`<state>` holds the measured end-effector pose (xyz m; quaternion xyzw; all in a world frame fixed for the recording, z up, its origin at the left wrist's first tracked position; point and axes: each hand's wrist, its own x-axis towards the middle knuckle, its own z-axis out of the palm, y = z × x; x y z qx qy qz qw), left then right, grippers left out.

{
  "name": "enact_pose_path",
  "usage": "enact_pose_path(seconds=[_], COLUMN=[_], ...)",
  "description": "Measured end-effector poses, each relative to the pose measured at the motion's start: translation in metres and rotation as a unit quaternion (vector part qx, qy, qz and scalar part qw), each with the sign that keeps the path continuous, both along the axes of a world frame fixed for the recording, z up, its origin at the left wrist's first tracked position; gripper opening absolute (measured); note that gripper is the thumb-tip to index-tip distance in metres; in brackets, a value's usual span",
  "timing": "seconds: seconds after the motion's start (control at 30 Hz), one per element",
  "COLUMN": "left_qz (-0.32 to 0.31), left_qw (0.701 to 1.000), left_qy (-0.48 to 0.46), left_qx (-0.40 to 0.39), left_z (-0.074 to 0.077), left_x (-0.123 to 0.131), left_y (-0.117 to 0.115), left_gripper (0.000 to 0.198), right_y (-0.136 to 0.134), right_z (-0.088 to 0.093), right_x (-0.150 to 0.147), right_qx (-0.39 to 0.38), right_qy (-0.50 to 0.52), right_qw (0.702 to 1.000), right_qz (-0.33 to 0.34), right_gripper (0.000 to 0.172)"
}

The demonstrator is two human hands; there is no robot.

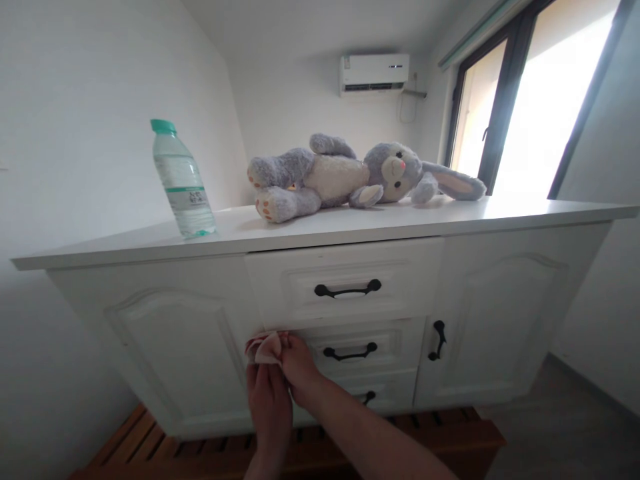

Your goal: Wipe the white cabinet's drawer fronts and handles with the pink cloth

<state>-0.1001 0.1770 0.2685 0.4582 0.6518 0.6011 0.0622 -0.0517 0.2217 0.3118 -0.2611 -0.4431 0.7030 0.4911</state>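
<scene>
Both my hands meet low in front of a white cabinet. My left hand and my right hand are closed together on a small pink cloth, which is pressed against the left edge of the middle drawer. The drawer is closed and has a black handle. Another closed drawer sits above it.
On the cabinet top stand a clear water bottle with a green cap at the left and a grey plush rabbit lying on its side. A wooden slatted platform runs under the cabinet. A window is at right, an air conditioner on the back wall.
</scene>
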Motion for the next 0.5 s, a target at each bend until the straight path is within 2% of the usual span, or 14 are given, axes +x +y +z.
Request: enact_pose_path(seconds=[0.07,0.13,0.3,0.4,0.5], left_qz=[-0.021,-0.051,-0.161,-0.243,-0.31], left_qw=[0.999,0.995,0.983,0.967,0.947], left_qy=[0.05,0.081,0.086,0.079,0.079], left_qx=[-0.003,0.002,0.031,0.014,0.011], left_z=[-0.003,-0.008,-0.017,-0.015,-0.009], left_x=[0.016,0.042,0.136,0.195,0.238], left_y=[0.008,0.011,0.013,0.016,0.02], left_gripper=[0.051,0.05,0.044,0.044,0.046], right_y=[0.0,-0.002,-0.005,-0.005,-0.005], right_z=[-0.001,-0.004,-0.007,-0.006,-0.004], right_x=[0.019,0.052,0.161,0.226,0.273], right_qx=[-0.027,-0.039,-0.044,-0.046,-0.035], right_qy=[0.035,0.035,-0.026,-0.047,-0.049], right_qw=[0.999,0.998,0.989,0.98,0.972], right_qz=[-0.011,-0.034,-0.136,-0.19,-0.228], right_gripper=[0.019,0.02,0.024,0.027,0.03])
